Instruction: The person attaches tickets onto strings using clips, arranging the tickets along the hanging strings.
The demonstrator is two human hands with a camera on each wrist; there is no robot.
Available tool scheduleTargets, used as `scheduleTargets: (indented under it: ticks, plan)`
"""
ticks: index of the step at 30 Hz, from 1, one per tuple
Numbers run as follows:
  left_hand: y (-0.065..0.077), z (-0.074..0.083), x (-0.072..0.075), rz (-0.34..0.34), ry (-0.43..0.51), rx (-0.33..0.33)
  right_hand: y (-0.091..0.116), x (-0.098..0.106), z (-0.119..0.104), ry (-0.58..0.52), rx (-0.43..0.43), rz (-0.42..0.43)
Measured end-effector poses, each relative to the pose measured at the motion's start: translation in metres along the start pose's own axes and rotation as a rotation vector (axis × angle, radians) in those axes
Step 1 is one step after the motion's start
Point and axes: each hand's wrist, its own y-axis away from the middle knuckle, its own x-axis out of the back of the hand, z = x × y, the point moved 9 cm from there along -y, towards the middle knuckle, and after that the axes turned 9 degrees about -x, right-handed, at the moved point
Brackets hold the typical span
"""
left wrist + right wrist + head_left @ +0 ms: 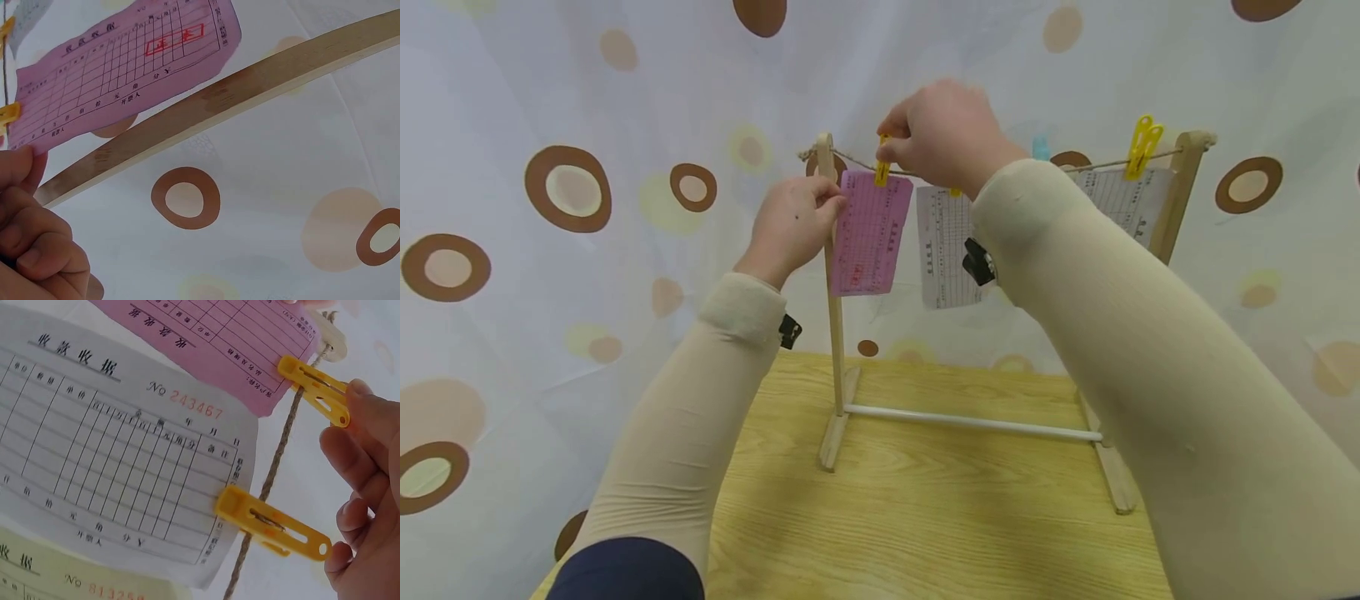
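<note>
A pink receipt slip [868, 242] hangs from a twisted rope [278, 456] at the stand's left end. My left hand [793, 221] pinches its upper left corner between thumb and finger; the other fingers are curled in the left wrist view. With thumb and finger, my right hand [951, 133] pinches the tail of a yellow clothespin [300, 375], whose front end sits over the rope and the slip's top edge. Beside it hangs a white receipt slip [125, 437], held by another yellow clothespin [240, 512]. My right hand and forearm hide part of the rope in the head view.
The rope runs between two wooden posts [837, 333], joined low down by a white rod [970, 421] above a wood-grain table [925, 517]. Farther right are yellow clothespins [1142, 150], a light blue clothespin [1040, 148] and a pale yellow slip [37, 575]. A spotted curtain [647, 400] hangs behind.
</note>
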Motion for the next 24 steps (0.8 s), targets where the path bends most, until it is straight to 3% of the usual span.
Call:
scheduleTargets:
  ticks: [5, 11, 17, 24]
  plan:
    - [0.0, -0.001, -0.001, -0.005, 0.001, -0.007, 0.004, 0.0, 0.002, 0.1, 0.024, 0.043]
    - [0.004, -0.007, 0.0, 0.009, 0.016, 0.018, 0.015, 0.006, 0.001, 0.152, 0.091, 0.167]
    - [0.012, -0.012, 0.001, 0.031, 0.057, 0.039, 0.052, 0.015, 0.0, 0.144, 0.273, 0.368]
    - [0.026, -0.011, 0.001, 0.057, 0.001, 0.005, 0.092, 0.014, 0.02, 0.095, 0.381, 0.454]
